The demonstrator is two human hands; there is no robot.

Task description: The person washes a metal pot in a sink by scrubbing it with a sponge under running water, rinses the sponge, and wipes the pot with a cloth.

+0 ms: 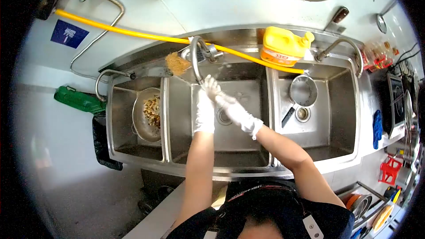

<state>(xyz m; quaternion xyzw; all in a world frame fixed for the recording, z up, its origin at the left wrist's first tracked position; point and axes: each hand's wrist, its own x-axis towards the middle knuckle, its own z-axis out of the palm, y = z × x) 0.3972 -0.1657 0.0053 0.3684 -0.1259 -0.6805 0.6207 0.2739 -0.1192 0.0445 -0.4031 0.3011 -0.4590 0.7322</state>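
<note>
Both of my hands wear white gloves and meet over the middle sink basin (pixel 239 150), just under the end of a curved metal faucet (pixel 194 57). My left hand (pixel 209 89) reaches up to the faucet's outlet, its fingers bunched. My right hand (pixel 226 102) comes in from the right and touches the left one. The fingers overlap, and whether anything lies between them is too small to tell. Below the hands is the drain (pixel 224 116) of the middle basin.
In the left basin a metal pan (pixel 142 126) holds chopped pieces. A pot with a black handle (pixel 303 90) sits in the right basin. Behind them are a yellow jug (pixel 281 46), a brown scrubber (pixel 177 63) and a yellow hose (pixel 146 36). A second faucet (pixel 338 42) arches at right.
</note>
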